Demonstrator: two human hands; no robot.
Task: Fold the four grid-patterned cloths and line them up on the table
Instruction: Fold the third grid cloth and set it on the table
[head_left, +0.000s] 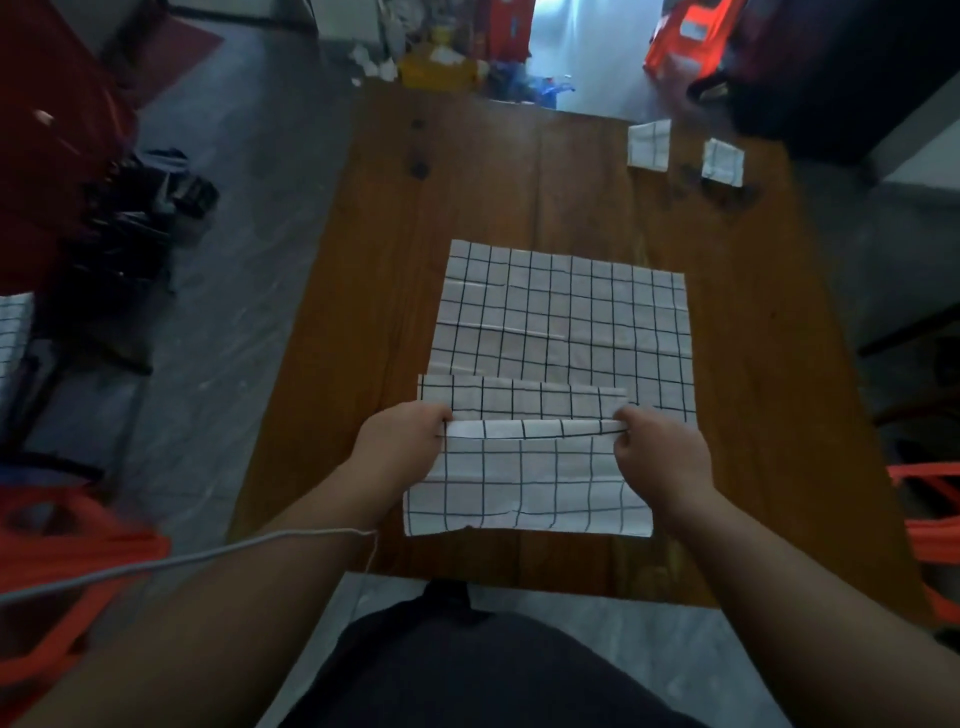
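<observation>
Two folded cloths (648, 144) lay far beyond the right hand (660, 457). With the left hand (400, 447) it pinched the third cloth (524, 483) mid-fold (fourth cloth (561, 312) flat just beyond).

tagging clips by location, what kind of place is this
Likely a cluttered home or storage room: a wooden table on a grey floor, a yellow container and other clutter piled by the far doorway.

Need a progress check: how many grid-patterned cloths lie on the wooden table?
4. Two folded white grid-patterned cloths sit far right, one flat cloth lies at the centre, and the nearest cloth is pinched by the left hand and right hand.
</observation>
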